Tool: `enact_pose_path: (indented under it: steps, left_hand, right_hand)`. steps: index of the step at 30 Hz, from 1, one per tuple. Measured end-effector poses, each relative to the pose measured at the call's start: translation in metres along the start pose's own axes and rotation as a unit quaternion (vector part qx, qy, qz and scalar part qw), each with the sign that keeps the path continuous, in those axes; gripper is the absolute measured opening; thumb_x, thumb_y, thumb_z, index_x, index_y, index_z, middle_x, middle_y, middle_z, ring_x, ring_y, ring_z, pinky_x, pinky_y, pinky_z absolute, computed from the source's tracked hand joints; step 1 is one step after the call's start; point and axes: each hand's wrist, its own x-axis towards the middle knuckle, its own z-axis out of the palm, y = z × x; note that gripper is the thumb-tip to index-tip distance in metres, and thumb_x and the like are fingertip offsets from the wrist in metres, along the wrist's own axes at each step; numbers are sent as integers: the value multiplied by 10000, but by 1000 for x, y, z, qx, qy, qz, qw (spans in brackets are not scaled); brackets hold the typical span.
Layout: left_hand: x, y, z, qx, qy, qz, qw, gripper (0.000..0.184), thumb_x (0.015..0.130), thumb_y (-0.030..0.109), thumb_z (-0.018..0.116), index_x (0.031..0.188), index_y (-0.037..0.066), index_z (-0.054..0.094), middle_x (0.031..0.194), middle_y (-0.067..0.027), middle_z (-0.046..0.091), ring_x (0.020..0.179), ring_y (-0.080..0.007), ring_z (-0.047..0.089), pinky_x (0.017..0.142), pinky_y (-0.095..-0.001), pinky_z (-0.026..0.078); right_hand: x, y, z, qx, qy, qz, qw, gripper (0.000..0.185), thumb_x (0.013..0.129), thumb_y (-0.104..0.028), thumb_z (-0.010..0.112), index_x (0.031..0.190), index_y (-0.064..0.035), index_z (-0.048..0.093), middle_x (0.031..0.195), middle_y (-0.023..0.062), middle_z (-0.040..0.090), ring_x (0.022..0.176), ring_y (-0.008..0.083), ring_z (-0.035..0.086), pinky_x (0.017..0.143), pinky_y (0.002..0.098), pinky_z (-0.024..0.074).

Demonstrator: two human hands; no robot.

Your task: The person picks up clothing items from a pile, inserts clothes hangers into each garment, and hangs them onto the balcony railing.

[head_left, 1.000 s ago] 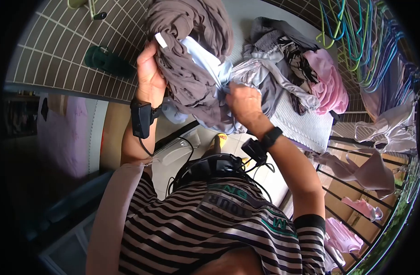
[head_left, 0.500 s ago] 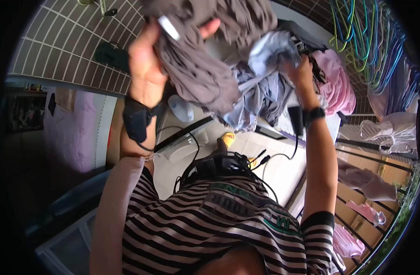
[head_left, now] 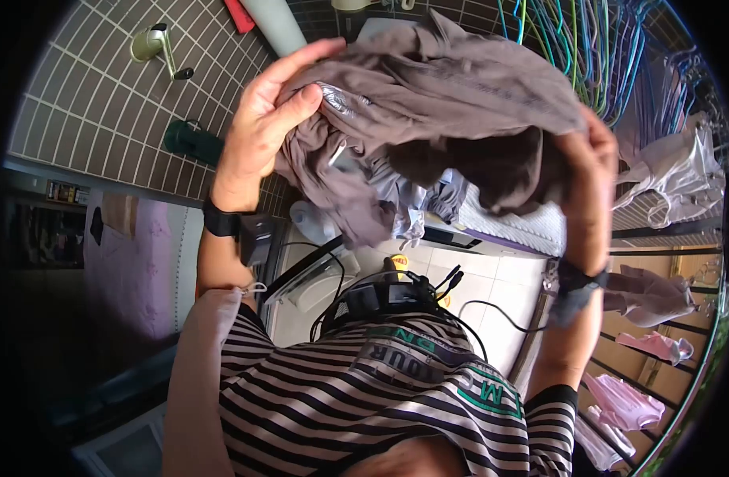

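I hold the grey-brown garment (head_left: 468, 83) spread between both hands, over the near edge of the white textured table (head_left: 531, 230): left hand (head_left: 263, 127) pinching one end, blurred right hand (head_left: 589, 167) grasping the other.

One brown garment (head_left: 452, 87), two wrist straps (head_left: 221, 220), one crank (head_left: 151, 44), one striped shirt (head_left: 356, 389)

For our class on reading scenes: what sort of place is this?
Probably a home laundry area, perhaps a balcony: a bunch of coloured hangers, a pink garment near dark railings, and a tiled wall.
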Motion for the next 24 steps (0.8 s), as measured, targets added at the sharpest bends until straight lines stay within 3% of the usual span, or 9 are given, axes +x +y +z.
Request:
enact_pose_path:
  steps: [2,8,10,12,14,16,19,22,24]
  left_hand:
    - [3,7,-8,263,-37,8,964,484,866,163,689,1300,14,532,1265,-96,589,1108,-152,577,967,-265,428]
    - [19,-12,23,20,-265,-131,955,699,796,313,759,1334,-24,465,1179,-119,616,1100,-206,579,985,-301,423]
    - [22,-39,39,-89,-237,-169,953,733,815,357,738,1353,-32,427,1273,-112,547,1167,-175,527,1021,-269,391]
    - [26,-54,53,-168,-213,-220,937,702,834,345,719,1349,-35,432,1297,-101,522,1198,-158,493,1040,-259,360]
    - [28,-59,68,-164,-216,-213,938,660,841,300,714,1346,-27,440,1292,-97,522,1199,-152,482,1049,-259,341]
    - [31,-61,81,-154,-223,-220,937,661,823,250,736,1348,-20,440,1287,-91,522,1189,-151,488,1035,-265,359]
    - [32,-59,95,-176,-268,-221,921,647,795,161,753,1343,-4,451,1265,-80,537,1166,-166,513,1026,-276,373]
    - [28,-62,96,42,-266,-84,959,636,776,89,744,1338,10,457,1244,-73,556,1142,-181,542,1016,-282,390]
    - [25,-68,93,350,-231,20,908,658,706,32,728,1314,73,483,1232,-137,585,1131,-267,573,983,-341,431]
  right_hand:
    - [-8,-41,-15,-2,-27,1,1000,314,887,-142,639,1143,36,603,1003,97,679,837,140,649,790,249,519]
    - [-1,-36,-76,-228,175,-30,957,199,906,-194,648,914,1,688,888,63,694,834,116,632,758,224,481]
    - [-1,-1,-111,-647,125,-159,735,204,881,-218,675,918,-18,686,854,101,688,800,171,644,744,263,487]
    - [-28,2,-73,-653,114,-271,698,234,850,-247,697,916,-22,683,834,148,670,790,265,648,746,336,494]
    - [-65,4,-16,-477,88,-20,874,256,802,-235,730,898,-6,669,840,158,667,784,331,640,734,385,500]
    - [-81,17,14,-445,-25,60,893,291,774,-226,756,921,1,651,849,150,668,756,326,641,698,384,504]
    - [-86,67,6,-478,24,5,878,305,808,-209,744,968,16,615,821,118,661,719,212,630,692,330,499]
    - [-81,57,-25,-217,75,34,973,206,850,-142,702,948,19,618,793,36,637,727,105,585,679,262,472]
    - [-76,10,-21,-88,81,46,992,114,892,-95,654,915,12,625,788,-37,592,741,22,511,657,193,422]
